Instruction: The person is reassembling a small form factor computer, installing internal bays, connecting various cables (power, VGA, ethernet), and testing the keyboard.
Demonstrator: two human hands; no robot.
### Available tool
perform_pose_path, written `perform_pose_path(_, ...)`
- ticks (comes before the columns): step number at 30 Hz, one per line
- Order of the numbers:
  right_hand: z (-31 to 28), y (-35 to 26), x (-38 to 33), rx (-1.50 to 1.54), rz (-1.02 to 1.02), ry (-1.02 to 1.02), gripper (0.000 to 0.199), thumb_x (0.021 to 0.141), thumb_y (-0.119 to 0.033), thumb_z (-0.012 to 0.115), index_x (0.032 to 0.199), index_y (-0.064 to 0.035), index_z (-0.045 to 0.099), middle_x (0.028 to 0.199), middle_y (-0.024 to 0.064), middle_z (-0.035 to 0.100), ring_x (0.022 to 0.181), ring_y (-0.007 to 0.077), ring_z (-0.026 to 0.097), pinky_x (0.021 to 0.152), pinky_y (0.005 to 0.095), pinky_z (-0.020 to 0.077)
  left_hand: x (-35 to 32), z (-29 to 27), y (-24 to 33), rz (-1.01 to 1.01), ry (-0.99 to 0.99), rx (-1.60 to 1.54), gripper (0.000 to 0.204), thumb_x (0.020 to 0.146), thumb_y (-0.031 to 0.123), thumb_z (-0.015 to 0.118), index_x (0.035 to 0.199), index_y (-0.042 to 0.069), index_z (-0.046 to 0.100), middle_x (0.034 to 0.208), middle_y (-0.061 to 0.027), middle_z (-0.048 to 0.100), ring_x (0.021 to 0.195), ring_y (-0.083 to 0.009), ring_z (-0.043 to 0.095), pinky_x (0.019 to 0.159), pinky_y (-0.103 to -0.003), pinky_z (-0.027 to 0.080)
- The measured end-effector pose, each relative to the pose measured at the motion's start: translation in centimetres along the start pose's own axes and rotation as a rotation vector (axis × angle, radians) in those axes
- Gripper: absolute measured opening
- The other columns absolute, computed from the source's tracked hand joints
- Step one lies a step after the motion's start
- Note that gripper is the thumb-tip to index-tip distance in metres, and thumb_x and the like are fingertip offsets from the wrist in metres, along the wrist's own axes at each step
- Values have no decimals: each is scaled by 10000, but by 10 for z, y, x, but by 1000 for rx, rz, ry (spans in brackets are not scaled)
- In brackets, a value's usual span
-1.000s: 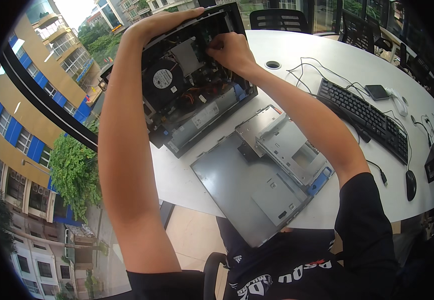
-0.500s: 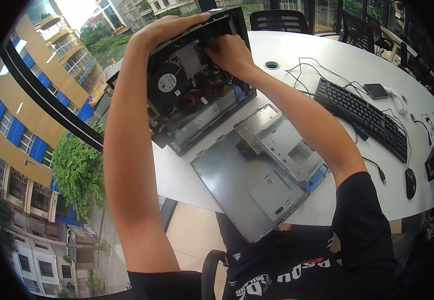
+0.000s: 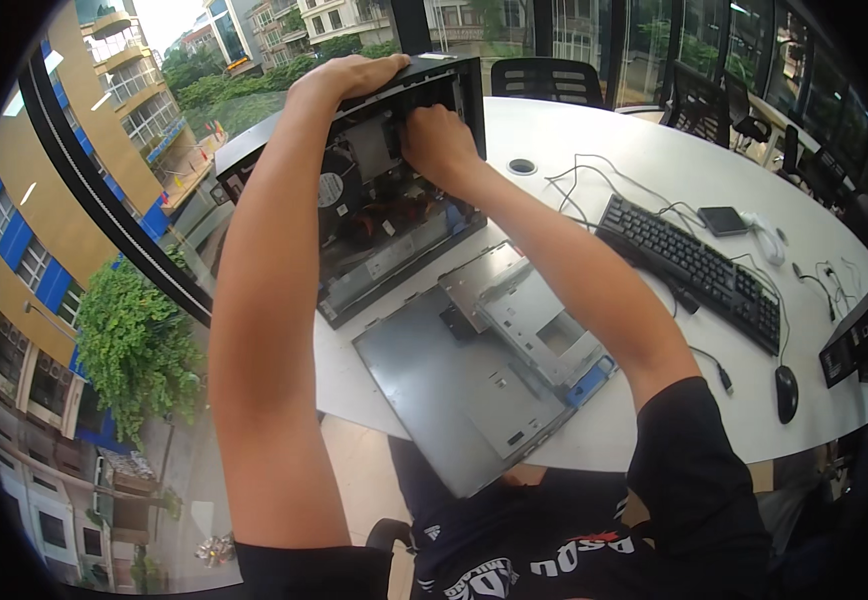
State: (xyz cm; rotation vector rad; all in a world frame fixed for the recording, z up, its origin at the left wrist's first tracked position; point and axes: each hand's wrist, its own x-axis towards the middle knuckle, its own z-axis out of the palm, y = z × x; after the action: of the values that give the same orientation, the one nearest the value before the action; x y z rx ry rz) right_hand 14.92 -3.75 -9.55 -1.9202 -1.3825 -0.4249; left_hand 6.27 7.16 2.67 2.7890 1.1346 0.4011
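An opened black desktop computer case stands on the table at the upper middle, its inside facing me. My left hand lies over its top edge with the fingers stretched out flat. Inside the case, near the upper right, my right hand is closed with curled fingers; whatever they hold is hidden behind the knuckles. A round black fan with a pale label sits left of that hand, above coloured wires. Nearer me lie a flat metal side panel and, on it, a metal drive bracket with a blue latch.
A black keyboard, a mouse, a small black box and loose cables lie on the white table to the right. The side panel overhangs the near edge. Office chairs stand beyond; a window is on the left.
The whole scene sits lower and slightly left in the picture as the view has tilted. My right hand remains inside the case, its fingers still curled; my left hand stays on top.
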Motion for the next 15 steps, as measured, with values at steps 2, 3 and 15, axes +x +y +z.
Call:
perform_pose_path(2,-3,-1,2,-23,-13,-18,146,829,-106,694,865,20,759,930,263,736,933,429,735,820,479,611,2,4,0,-3,-4,9,867,945,781,366,1455,119,597,1548,-205,500,1466,-371,434,1188,-473,334)
perform_pose_path(3,-3,0,2,-30,-12,-32,141,825,-96,694,868,21,760,933,265,736,938,430,735,825,480,610,0,4,3,2,-3,-6,867,945,781,366,1455,119,597,1548,-205,500,1466,-371,434,1188,-473,334)
perform_pose_path(15,7,17,20,-84,-140,88,300,854,-241,706,869,56,744,797,276,715,868,438,730,823,496,600,-44,-30,32,94,-168,40,663,1046,510,331,1522,78,492,1598,-172,443,1459,-326,435,1210,-469,298)
